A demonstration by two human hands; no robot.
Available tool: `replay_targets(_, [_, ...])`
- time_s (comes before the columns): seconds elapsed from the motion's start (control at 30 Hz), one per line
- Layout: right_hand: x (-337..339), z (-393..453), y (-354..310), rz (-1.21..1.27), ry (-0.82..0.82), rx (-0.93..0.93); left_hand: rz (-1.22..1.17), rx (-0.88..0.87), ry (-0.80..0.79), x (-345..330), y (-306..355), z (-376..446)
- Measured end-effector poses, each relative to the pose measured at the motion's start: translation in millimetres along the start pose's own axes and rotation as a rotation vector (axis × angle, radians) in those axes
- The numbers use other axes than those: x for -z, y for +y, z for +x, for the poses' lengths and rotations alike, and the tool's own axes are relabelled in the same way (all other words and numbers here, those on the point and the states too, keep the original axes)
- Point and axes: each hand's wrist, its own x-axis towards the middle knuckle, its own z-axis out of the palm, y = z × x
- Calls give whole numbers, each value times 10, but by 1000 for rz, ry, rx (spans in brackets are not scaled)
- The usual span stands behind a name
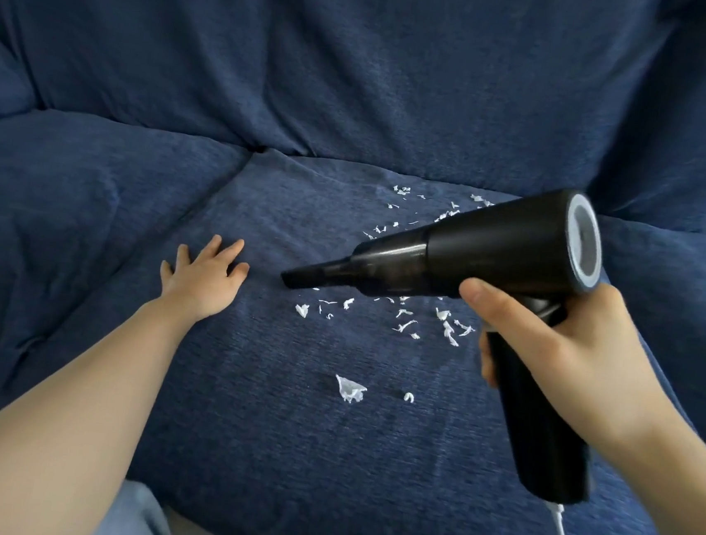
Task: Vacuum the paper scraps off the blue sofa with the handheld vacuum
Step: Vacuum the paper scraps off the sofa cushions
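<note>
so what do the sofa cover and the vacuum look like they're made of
Sofa cover: looks like soft woven fabric, chenille-like, matte blue with a nubby ribbed texture and loose folds. Handheld vacuum: seemingly hard matte black plastic; the nozzle section looks glossier, smoky and perhaps translucent.

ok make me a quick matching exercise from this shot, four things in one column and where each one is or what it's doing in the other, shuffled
Things
1. left hand
2. right hand
3. vacuum nozzle
4. largest paper scrap

States
A. lies alone on the seat cushion, nearest the camera
B. grips the black handle
C. rests flat on the cushion, fingers spread
D. points left, toward the flat hand

Pairs: 1-C, 2-B, 3-D, 4-A
</note>
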Motion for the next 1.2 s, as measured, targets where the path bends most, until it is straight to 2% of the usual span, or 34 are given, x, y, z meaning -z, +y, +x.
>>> replay_targets(0.2, [83,-123,20,-53,-12,23,16,8,22,-64,93,-171])
replay_targets(0.43, [245,-332,21,-117,102,-17,8,15,16,-89,215,-300])
replay_targets(0.77, [249,-441,-31,-58,-11,6,-32,3,-31,-37,242,-319])
replay_targets(1.0, [95,-360,-168,-178,-99,123,-38,-36,-31,-17,132,-321])
replay_targets(1.2, [113,-269,-190,-267,43,163,-32,-61,-13,-11,146,-329])
